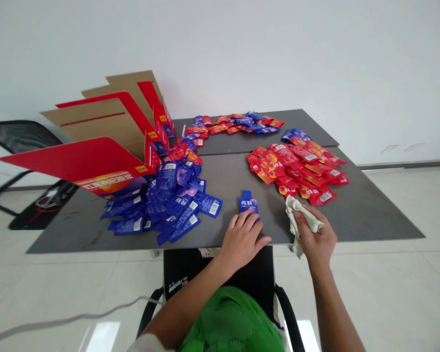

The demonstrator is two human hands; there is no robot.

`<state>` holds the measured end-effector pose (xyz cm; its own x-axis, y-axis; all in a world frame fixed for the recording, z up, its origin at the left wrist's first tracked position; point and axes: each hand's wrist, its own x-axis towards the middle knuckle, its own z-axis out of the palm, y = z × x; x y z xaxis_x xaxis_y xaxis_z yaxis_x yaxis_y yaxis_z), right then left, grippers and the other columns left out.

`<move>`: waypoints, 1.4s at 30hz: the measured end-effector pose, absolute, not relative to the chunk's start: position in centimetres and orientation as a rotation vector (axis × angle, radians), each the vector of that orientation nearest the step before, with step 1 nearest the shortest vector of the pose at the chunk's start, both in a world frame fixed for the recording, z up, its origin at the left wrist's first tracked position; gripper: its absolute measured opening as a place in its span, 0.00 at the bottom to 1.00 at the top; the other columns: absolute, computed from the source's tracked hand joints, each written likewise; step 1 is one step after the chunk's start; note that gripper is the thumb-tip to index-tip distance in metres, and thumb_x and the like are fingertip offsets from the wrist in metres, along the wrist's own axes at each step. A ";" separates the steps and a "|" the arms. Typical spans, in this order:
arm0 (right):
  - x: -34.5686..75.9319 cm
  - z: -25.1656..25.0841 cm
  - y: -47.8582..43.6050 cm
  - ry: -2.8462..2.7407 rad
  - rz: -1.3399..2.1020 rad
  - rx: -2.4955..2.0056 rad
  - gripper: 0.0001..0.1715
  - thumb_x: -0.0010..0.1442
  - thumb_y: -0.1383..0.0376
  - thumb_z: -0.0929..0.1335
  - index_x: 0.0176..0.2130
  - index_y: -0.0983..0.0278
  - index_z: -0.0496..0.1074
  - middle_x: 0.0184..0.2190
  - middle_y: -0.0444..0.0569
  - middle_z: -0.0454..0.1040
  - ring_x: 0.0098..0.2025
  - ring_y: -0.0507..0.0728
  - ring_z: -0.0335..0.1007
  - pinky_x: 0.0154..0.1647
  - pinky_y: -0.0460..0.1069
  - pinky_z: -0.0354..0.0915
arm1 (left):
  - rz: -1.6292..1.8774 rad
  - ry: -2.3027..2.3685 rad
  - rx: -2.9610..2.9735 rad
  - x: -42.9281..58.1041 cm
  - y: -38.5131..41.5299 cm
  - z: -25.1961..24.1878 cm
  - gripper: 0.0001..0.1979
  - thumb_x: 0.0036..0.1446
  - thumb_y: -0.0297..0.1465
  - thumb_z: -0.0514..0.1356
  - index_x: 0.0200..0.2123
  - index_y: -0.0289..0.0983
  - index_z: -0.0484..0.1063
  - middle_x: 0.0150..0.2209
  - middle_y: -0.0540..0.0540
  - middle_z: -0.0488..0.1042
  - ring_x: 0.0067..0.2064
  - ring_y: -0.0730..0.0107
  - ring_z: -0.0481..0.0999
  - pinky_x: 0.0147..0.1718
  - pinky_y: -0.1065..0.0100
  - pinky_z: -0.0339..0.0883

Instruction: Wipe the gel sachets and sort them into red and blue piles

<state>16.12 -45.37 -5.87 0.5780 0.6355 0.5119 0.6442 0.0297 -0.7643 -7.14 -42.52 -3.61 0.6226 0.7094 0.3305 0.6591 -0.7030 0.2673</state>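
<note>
Near the table's front edge, my left hand [244,239] lies flat with its fingers stretched over the lower part of a blue pouch [248,204]. The pouch's top and white lettering show beyond my fingertips. To the right, my right hand [319,237] grips a crumpled pale cloth [297,222], part of which hangs down over the front edge. A heap of blue pouches [172,195] lies left of my left hand. Beyond my right hand spreads a pile of red pouches [297,166], with some blue at its far end.
Open red cardboard boxes [106,168] stand along the left of the grey table [223,173], flaps raised. Mixed red and blue pouches [238,123] lie in a row at the back, near the white wall. A black chair [22,137] stands at the left.
</note>
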 end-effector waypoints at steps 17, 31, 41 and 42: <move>16.3 -6.3 -45.1 -1.032 0.013 -1.714 0.31 0.63 0.42 0.75 0.53 0.60 0.83 0.45 0.53 0.85 0.47 0.66 0.81 0.50 0.58 0.72 | 0.961 1.029 2.796 -11.9 -44.5 -6.0 0.17 0.72 0.34 0.64 0.60 0.35 0.76 0.65 0.37 0.77 0.68 0.55 0.73 0.65 0.54 0.72; 10.8 -0.9 -39.2 -2.520 0.008 -0.956 0.26 0.69 0.66 0.72 0.64 0.53 0.74 0.58 0.51 0.80 0.54 0.62 0.76 0.54 0.55 0.75 | 1.119 1.063 2.729 -12.0 -44.5 -7.4 0.13 0.74 0.36 0.63 0.55 0.36 0.79 0.53 0.43 0.85 0.55 0.60 0.85 0.61 0.57 0.74; 12.5 -0.2 -31.5 -2.425 -0.175 -1.230 0.23 0.71 0.64 0.70 0.63 0.59 0.74 0.58 0.55 0.78 0.56 0.66 0.73 0.55 0.59 0.72 | 1.156 1.032 2.642 -12.0 -44.2 -7.2 0.14 0.72 0.36 0.65 0.55 0.35 0.79 0.55 0.43 0.85 0.57 0.64 0.84 0.63 0.60 0.75; 12.3 0.4 -32.1 -2.382 -0.183 -1.224 0.24 0.71 0.64 0.70 0.65 0.59 0.73 0.59 0.55 0.78 0.56 0.66 0.73 0.57 0.59 0.72 | 1.158 1.035 2.632 -12.0 -44.3 -7.2 0.14 0.72 0.36 0.65 0.54 0.35 0.79 0.55 0.43 0.85 0.57 0.63 0.84 0.64 0.60 0.75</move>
<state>12.33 -32.15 0.37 -0.5026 0.7374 0.4512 0.7977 0.5968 -0.0868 -11.96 -44.28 -7.25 0.4845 0.6147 0.6223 0.5499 -0.7674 0.3299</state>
